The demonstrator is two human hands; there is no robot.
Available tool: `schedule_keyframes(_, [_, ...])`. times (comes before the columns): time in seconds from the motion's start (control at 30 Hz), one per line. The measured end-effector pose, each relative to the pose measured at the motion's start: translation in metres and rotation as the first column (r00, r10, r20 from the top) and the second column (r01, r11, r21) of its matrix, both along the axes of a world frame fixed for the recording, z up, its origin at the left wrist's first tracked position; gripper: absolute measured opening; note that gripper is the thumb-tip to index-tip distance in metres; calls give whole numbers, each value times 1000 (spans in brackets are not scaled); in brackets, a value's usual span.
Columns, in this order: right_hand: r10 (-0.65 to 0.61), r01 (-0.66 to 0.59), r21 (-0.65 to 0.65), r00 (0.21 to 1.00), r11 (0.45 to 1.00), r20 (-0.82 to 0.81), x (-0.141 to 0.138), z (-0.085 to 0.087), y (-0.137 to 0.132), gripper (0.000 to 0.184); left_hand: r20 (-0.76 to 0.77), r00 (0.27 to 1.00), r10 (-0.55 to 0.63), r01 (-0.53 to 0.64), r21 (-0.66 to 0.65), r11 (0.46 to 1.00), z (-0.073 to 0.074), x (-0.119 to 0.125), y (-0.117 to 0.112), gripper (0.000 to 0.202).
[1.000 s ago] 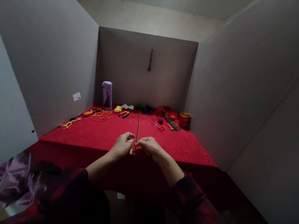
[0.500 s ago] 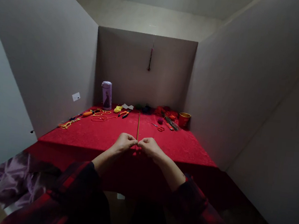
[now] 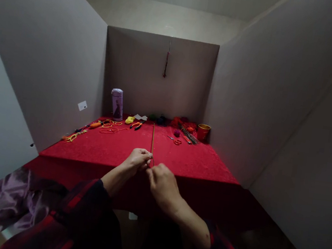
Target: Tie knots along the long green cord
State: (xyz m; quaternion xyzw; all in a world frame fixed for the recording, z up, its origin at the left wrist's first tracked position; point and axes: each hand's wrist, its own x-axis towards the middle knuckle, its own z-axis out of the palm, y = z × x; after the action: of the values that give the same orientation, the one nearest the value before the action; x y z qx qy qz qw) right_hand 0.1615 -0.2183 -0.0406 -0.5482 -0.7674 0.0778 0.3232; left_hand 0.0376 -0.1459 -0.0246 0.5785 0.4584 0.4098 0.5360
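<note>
Cord is running far to near across the table, your left hand pinching its near end. Your right hand is hovering nearer, curled, hold unclear; you're seemingly working a thin strand, next needing a steady left pinch.

Matt, plush-looking red cloth, smooth matt grey panels, glossy metallic-looking rim on the red cup.

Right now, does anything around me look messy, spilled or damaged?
Nothing looks spilled or broken. The purple cloth lies crumpled at lower left instead of folded, and red cord sprawls in loose loops on the left of the table, unlike the purple ball.
</note>
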Motion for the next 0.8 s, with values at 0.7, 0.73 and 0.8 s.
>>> schedule_keyframes(0.7, [-48,-253,-466,838,848,-543,2,5,77,25,-553,773,310,-55,430,901,7,-14,-14,13])
schedule_keyframes(0.73, [-58,-247,-469,836,848,-546,2,4,77,24,-576,740,347,-62,456,888,8,-14,-18,13])
schedule_keyframes(0.8, [-77,-235,-473,831,849,-551,1,3,79,23,-607,684,405,-76,493,867,8,-12,-28,14])
